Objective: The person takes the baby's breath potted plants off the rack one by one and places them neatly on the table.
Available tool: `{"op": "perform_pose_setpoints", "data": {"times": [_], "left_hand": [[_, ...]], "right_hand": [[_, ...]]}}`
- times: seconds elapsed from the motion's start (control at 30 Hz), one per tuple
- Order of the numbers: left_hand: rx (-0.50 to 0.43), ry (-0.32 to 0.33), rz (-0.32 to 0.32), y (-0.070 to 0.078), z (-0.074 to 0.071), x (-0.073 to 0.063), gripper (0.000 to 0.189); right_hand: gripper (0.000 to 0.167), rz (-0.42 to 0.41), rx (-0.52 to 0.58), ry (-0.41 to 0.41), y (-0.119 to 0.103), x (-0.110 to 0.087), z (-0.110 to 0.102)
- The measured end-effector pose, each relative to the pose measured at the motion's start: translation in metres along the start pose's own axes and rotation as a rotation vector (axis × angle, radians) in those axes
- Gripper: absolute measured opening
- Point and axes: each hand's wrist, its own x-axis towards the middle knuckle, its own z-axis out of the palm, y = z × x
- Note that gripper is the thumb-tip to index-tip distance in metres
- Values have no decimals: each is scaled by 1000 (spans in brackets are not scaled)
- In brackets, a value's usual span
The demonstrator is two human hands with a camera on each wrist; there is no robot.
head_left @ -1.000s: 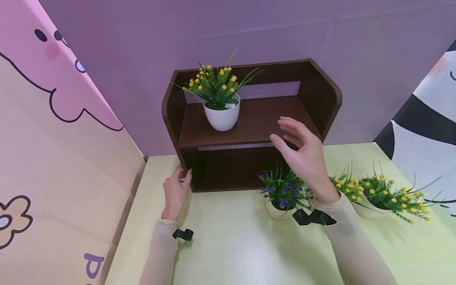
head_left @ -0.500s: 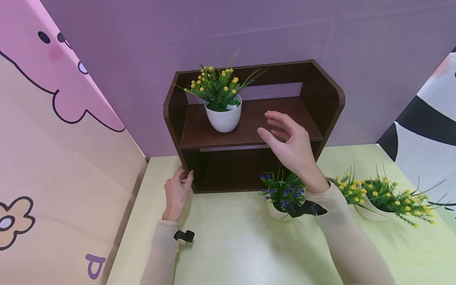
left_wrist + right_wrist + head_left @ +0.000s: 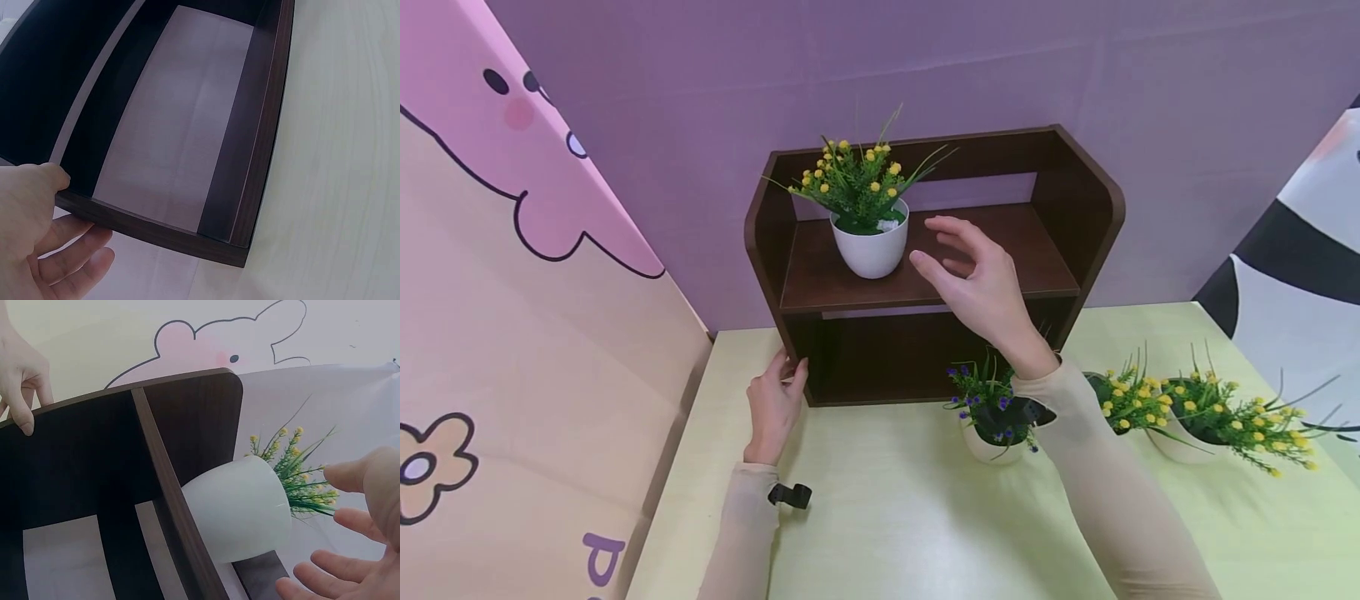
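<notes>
A dark brown two-tier shelf stands on the pale table against the purple backdrop. At its lower left side panel, my left hand grips the edge, thumb on the inner face and fingers outside, as the left wrist view shows. On the upper tier, toward the left, sits a white flowerpot with yellow flowers and green leaves. Just right of this pot my right hand hovers with fingers spread and loosely bent, apart from it and holding nothing. The right wrist view shows the white pot in front of the fingers.
A pot of purple flowers stands before the shelf's lower right, partly hidden by my right wrist. Farther right are two pots with yellow flowers, partly behind my sleeve. A printed wall panel borders the table's left side.
My right hand has moved left and slightly up across the upper tier, closer to the white pot. My left hand keeps its grip on the shelf's side.
</notes>
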Motion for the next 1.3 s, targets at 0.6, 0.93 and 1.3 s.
{"op": "perform_pose_setpoints", "data": {"times": [0.6, 0.93, 1.3], "left_hand": [[-1, 35, 32, -1, 2, 0, 16], [-11, 25, 45, -2, 3, 1, 18], [-8, 23, 32, -4, 3, 1, 17]], "right_hand": [[52, 19, 44, -68, 3, 20, 23], [50, 16, 20, -86, 7, 25, 34], [52, 31, 70, -65, 11, 31, 45]]}}
